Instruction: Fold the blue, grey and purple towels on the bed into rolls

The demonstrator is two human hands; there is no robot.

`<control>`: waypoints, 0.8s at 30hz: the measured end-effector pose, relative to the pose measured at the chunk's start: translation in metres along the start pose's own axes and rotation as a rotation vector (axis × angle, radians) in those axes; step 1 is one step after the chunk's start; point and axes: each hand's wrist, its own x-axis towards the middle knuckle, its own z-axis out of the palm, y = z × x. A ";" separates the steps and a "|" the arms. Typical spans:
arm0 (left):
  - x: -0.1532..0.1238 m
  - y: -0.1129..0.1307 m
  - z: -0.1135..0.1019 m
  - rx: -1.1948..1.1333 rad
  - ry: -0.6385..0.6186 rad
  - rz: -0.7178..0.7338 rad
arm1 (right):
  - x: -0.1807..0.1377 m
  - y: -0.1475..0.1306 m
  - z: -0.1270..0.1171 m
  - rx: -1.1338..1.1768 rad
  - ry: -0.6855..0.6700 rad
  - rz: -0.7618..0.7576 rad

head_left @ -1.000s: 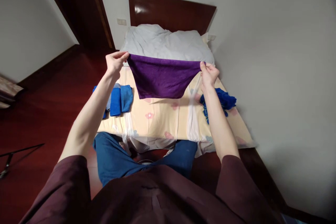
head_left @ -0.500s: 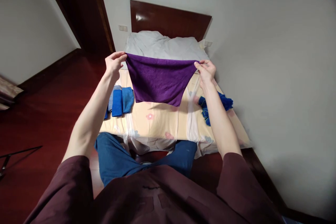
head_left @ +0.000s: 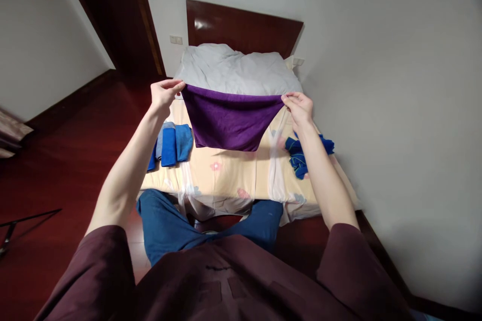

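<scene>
I hold a purple cloth [head_left: 229, 121] stretched out in the air above the bed [head_left: 233, 173]. My left hand [head_left: 163, 94] pinches its upper left corner and my right hand [head_left: 300, 108] pinches its upper right corner. The cloth hangs down between them, its lower edge just above the yellow flowered sheet. Folded blue cloths [head_left: 172, 144] lie on the bed below my left arm. A crumpled blue cloth [head_left: 301, 155] lies on the bed partly behind my right forearm.
A grey duvet [head_left: 237, 67] is bunched at the head of the bed below a dark wooden headboard [head_left: 241, 27]. A white wall runs close along the bed's right side. Dark red floor and a doorway are at the left.
Both hands have dropped a little with the cloth, and its top edge now sags between them. The cloth's lower edge hangs nearer the sheet.
</scene>
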 end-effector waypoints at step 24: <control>-0.013 -0.079 0.031 0.011 -0.223 -0.324 | -0.011 0.071 -0.015 -0.006 0.000 0.499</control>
